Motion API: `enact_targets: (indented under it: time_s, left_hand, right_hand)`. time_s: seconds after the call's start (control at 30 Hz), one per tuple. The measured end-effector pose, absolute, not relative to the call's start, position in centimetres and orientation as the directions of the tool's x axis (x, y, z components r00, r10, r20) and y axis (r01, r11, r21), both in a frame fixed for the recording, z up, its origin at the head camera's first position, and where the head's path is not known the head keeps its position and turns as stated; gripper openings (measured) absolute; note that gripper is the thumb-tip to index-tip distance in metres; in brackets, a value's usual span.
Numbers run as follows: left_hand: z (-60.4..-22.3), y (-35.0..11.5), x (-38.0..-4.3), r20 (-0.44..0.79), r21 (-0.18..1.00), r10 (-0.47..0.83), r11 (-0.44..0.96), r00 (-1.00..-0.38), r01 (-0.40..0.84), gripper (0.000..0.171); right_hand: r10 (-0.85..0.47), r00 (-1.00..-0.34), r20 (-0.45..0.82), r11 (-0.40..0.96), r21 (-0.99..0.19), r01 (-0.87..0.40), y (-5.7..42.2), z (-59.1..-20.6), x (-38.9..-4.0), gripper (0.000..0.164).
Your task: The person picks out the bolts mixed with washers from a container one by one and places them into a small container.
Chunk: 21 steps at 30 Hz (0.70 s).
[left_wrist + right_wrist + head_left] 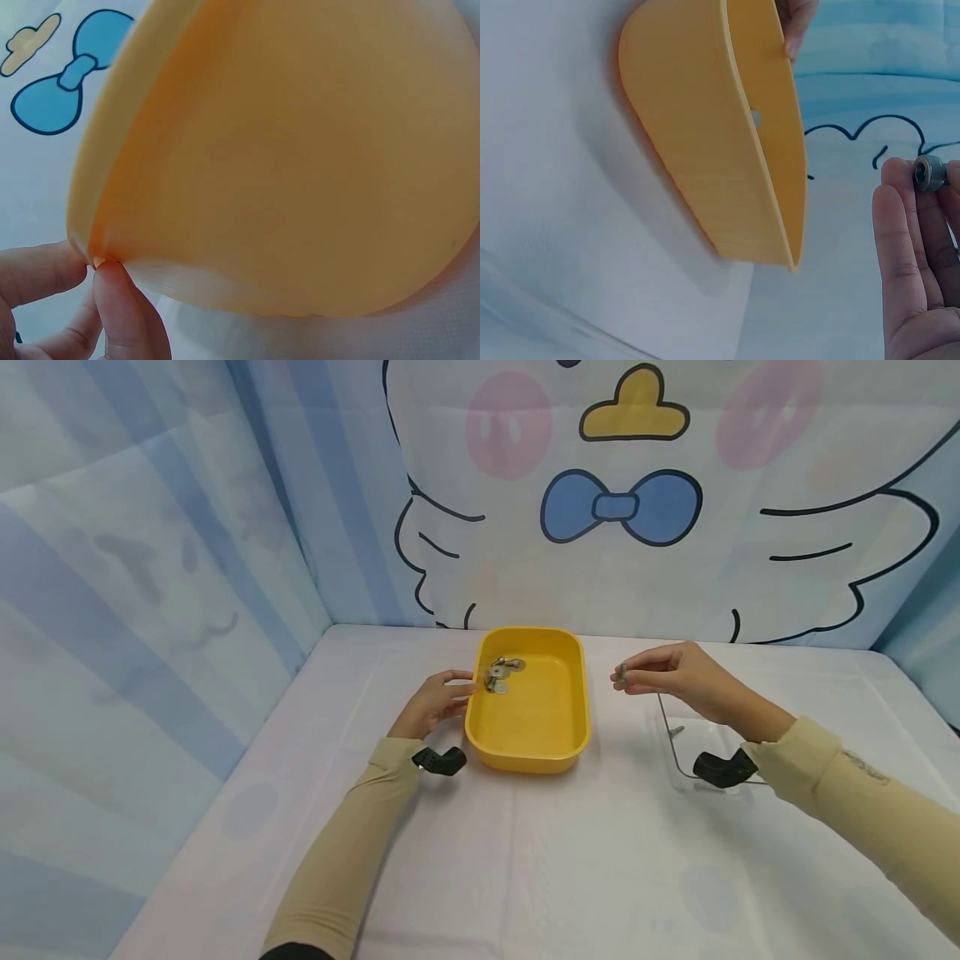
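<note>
My left hand (433,703) pinches the left rim of a yellow plastic tray (538,718); in the left wrist view the thumb and a finger meet at that edge. Inside the tray, along its left side, lie several metal bolts and washers (500,687). To the right of the tray, my right hand (688,675) is raised above the table. Between its fingertips is a small metal socket-head bolt (929,173), its hex recess facing the right wrist camera. The fingers partly hide the bolt's shank.
A clear plastic box (681,783) stands on the table under the right forearm, which partly covers it. Inside it a bolt (677,730) shows. A white cloth covers the table (510,852). Printed curtains (360,527) hang behind and at both sides.
</note>
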<state>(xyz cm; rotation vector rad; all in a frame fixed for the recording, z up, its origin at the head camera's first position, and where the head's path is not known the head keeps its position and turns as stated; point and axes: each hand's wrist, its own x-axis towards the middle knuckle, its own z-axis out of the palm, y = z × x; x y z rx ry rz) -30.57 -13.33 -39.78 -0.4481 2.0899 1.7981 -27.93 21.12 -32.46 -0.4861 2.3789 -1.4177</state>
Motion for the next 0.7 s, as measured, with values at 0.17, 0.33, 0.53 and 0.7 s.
enact_targets:
  time_s: [0.17,0.33,0.53,0.7]
  left_hand:
    - [-39.7,-13.3,-30.6,-0.45,0.884,0.001,0.142,-0.893,-0.445,0.044]
    - [-39.6,-13.3,-30.6,-0.452,0.884,0.005,0.136,-0.892,-0.447,0.045]
    - [-39.4,-13.2,-30.6,-0.463,0.878,-0.008,0.133,-0.887,-0.459,0.045]
    - [-39.4,-13.2,-30.6,-0.465,0.877,-0.006,0.136,-0.886,-0.461,0.045]
  right_hand:
    - [-0.409,-0.908,-0.091,0.436,-0.893,-0.107,22.2,-32.5,-27.7,0.042]
    - [-0.373,-0.925,-0.078,0.449,-0.887,-0.106,23.3,-32.7,-27.4,0.038]
    - [-0.365,-0.926,-0.093,0.434,-0.897,-0.081,24.7,-33.0,-27.0,0.036]
    - [-0.384,-0.92,-0.079,0.374,-0.924,-0.077,26.0,-33.3,-26.8,0.027]
